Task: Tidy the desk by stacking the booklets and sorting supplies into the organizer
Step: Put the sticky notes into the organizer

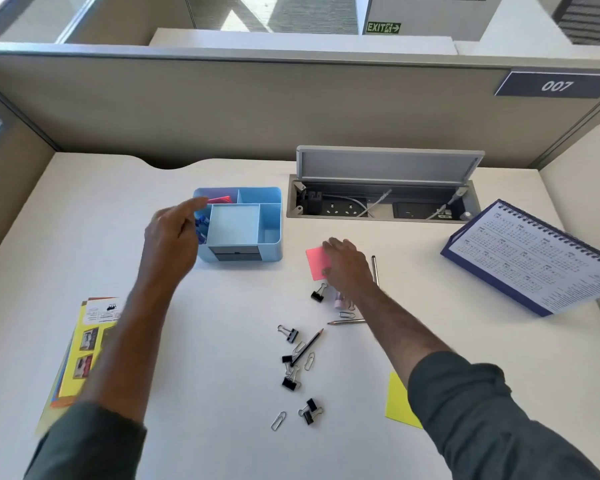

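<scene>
A light blue organizer [269,221] stands at the desk's middle, with a red item and blue items in its left compartments. My left hand [172,237] hovers at its left side, fingers apart and empty. My right hand [347,265] rests flat on a pink sticky pad [314,259]. A stack of booklets [84,344] lies at the left, partly hidden by my left arm. Black binder clips [288,334], paper clips [278,420] and a pencil [307,346] lie scattered in front. A yellow sticky pad [395,400] sits under my right sleeve.
An open cable box [381,202] with sockets is set into the desk behind my right hand. A desk calendar [534,258] stands at the right. A pen [374,268] and a second pencil [347,321] lie near my right wrist. Beige partition walls surround the desk.
</scene>
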